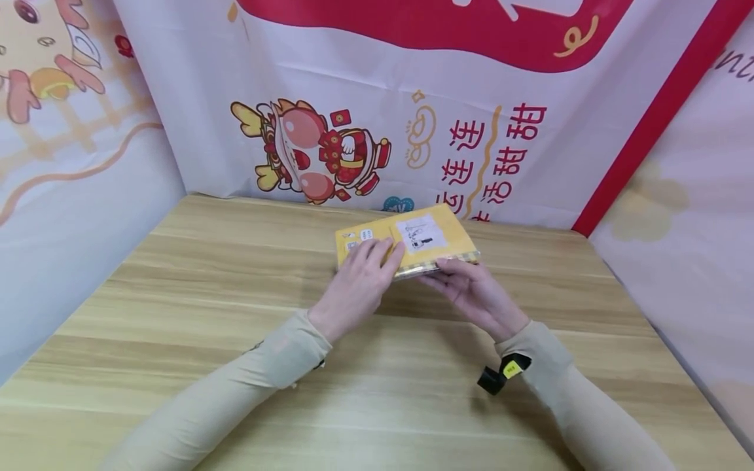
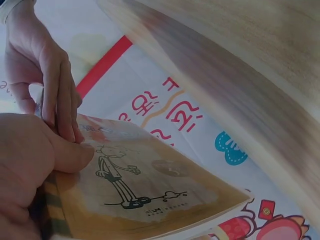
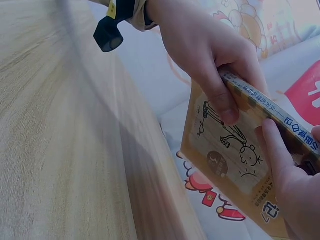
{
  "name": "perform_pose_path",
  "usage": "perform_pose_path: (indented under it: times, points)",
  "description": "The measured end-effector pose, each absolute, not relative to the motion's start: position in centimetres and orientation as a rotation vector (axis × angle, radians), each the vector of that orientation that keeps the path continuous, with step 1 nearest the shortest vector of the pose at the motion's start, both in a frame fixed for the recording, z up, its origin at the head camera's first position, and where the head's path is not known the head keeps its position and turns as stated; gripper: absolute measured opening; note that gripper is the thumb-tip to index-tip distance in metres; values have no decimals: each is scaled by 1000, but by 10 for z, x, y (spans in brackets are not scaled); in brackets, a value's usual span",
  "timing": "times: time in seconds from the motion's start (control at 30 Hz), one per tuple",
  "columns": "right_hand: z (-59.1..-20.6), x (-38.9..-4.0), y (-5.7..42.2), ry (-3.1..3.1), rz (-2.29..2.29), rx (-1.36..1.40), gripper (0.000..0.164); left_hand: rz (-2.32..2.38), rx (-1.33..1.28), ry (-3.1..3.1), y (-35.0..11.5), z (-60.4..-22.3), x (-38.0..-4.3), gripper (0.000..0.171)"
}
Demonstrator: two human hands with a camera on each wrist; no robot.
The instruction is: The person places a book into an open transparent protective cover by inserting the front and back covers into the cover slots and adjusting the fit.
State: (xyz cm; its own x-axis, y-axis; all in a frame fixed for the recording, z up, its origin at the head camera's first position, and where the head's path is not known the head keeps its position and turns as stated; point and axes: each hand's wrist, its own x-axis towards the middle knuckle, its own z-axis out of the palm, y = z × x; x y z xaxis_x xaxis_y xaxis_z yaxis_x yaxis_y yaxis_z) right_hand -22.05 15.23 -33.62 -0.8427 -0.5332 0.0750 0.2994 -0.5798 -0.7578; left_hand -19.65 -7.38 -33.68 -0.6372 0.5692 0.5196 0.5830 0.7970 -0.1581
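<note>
A yellow paperback book (image 1: 453, 239) is held tilted over the table, a picture panel on its upward cover and a checked spine toward the person. My left hand (image 1: 359, 281) grips its left part, fingers spread over the upward cover. The left thumb presses the underside cover (image 2: 165, 185), which carries a line-drawn figure. My right hand (image 1: 477, 294) pinches the spine edge near the right corner, thumb on top and fingers underneath. In the right wrist view, both hands meet along the lettered spine (image 3: 280, 107). The book appears closed.
Beneath the hands spreads a wood-grain table (image 1: 235, 314). Behind it hangs a white and red printed cloth (image 1: 353, 72) with cartoon figures and lettering, and more printed cloth lines both sides. A black device (image 1: 495, 376) is strapped at the right wrist.
</note>
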Motion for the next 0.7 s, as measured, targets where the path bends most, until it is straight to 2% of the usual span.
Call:
perform_pose_path:
  times: [0.13, 0.47, 0.7]
  points:
    - [-334, -220, 153, 1057, -2409, -408, 67, 25, -844, -2400, -73, -335, -197, 58]
    - [-331, -219, 149, 1136, -2389, -455, 61, -16, -840, -2355, -75, -335, -200, 44]
    - [-333, -221, 152, 1210, -2349, -594, 60, -112, -884, -2308, -77, -330, -200, 50]
